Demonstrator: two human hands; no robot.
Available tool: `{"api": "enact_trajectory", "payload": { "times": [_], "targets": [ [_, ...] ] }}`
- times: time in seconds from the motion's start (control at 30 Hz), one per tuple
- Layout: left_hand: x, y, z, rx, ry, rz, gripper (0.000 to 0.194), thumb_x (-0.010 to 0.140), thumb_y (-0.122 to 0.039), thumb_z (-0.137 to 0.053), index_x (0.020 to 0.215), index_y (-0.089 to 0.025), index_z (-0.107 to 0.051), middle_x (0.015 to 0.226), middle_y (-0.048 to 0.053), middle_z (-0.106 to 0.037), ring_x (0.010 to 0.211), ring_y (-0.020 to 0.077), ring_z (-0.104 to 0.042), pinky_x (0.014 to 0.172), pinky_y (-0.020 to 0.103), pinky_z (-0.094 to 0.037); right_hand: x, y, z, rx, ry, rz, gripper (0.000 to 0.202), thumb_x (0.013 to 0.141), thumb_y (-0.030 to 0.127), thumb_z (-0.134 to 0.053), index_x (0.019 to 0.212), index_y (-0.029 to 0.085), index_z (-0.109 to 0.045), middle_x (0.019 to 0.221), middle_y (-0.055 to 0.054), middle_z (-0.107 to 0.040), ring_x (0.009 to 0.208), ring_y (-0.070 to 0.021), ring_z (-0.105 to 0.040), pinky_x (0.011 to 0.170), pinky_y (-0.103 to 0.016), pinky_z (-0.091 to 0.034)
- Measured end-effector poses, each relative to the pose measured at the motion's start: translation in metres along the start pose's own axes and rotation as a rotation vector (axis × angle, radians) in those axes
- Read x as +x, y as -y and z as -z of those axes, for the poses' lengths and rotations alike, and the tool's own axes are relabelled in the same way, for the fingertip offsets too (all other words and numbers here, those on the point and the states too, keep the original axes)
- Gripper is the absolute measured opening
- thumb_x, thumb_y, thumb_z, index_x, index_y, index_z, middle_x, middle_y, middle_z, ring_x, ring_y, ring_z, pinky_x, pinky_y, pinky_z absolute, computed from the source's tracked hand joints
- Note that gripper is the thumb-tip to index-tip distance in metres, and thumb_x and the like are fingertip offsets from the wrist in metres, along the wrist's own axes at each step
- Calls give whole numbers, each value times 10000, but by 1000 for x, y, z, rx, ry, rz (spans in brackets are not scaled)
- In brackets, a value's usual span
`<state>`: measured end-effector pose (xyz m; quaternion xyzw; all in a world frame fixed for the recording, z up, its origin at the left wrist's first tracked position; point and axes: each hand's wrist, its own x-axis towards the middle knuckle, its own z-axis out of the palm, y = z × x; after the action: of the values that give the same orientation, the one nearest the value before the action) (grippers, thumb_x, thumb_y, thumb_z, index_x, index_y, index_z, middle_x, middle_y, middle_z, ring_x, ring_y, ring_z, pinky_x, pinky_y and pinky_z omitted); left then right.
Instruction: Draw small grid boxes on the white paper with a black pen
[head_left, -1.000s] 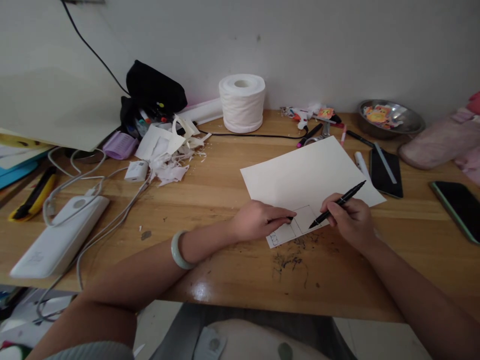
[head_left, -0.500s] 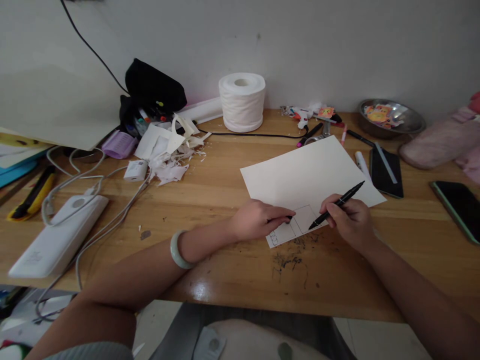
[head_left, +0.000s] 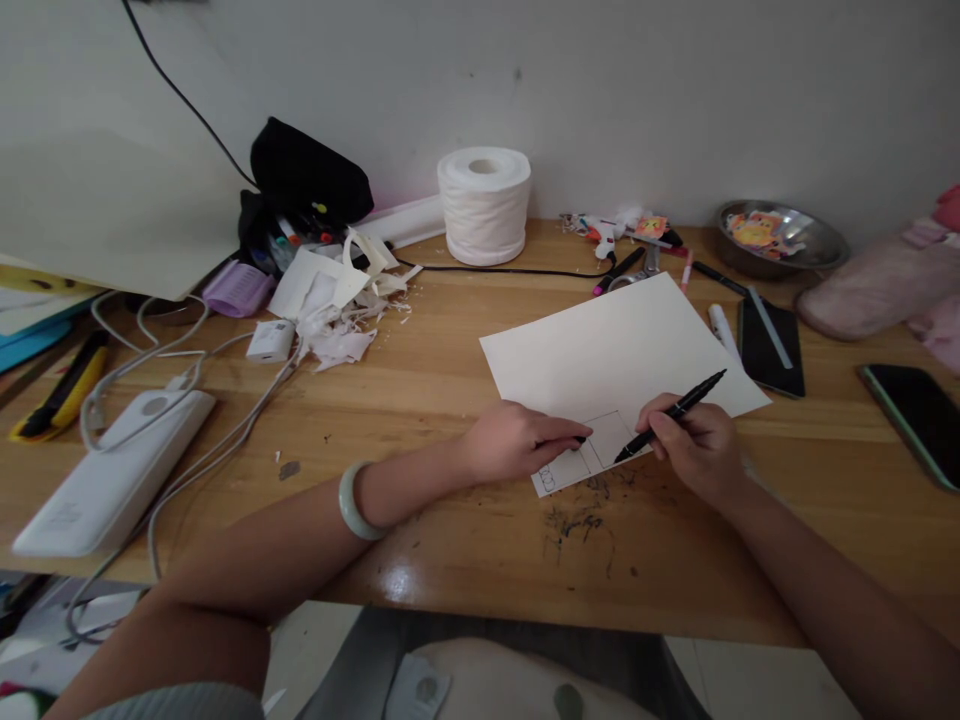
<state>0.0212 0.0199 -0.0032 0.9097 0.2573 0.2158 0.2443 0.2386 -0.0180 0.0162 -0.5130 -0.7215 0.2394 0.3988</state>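
Observation:
A white sheet of paper (head_left: 607,345) lies slanted on the wooden table, with thin drawn boxes and small loops near its lower edge. My right hand (head_left: 694,445) grips a black pen (head_left: 682,408), whose tip points down at the paper beside a drawn box. On the paper's lower left part rests my left hand (head_left: 517,440), its fingers closed round a small black object (head_left: 580,441), perhaps a pen cap, mostly hidden. A pale bangle circles my left wrist.
A paper roll (head_left: 484,215) stands at the back. Paper scraps (head_left: 337,325), a white power bank (head_left: 112,475) and cables are at the left. A metal bowl (head_left: 821,240) and two phones, one of them here (head_left: 911,420), are at the right.
My right hand and the pen have shifted very slightly left. My left hand has barely moved.

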Motion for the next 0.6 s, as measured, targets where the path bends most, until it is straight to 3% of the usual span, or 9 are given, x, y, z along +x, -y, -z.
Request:
{"api": "enact_trajectory", "payload": {
  "times": [0.4,0.6],
  "targets": [
    [1,2,0,27,0,-18,253,855,-269,-457,1064,-240,-596,886,-12,-676,655,84,-616,586,165,-435,-14,-7,-6,-43,91,178,122,760,126,-460,741,198,-557,571,29,-544,435,-70,-461,372,-183,-337],
    [0,1,-1,125,0,-52,255,859,-294,-445,1058,-258,-599,867,-24,-679,614,93,-607,550,186,-414,-9,-2,-11,-17,136,461,200,700,67,-508,843,199,-553,660,-7,-580,598,-118,-544,542,-245,-460]
  ]
}}
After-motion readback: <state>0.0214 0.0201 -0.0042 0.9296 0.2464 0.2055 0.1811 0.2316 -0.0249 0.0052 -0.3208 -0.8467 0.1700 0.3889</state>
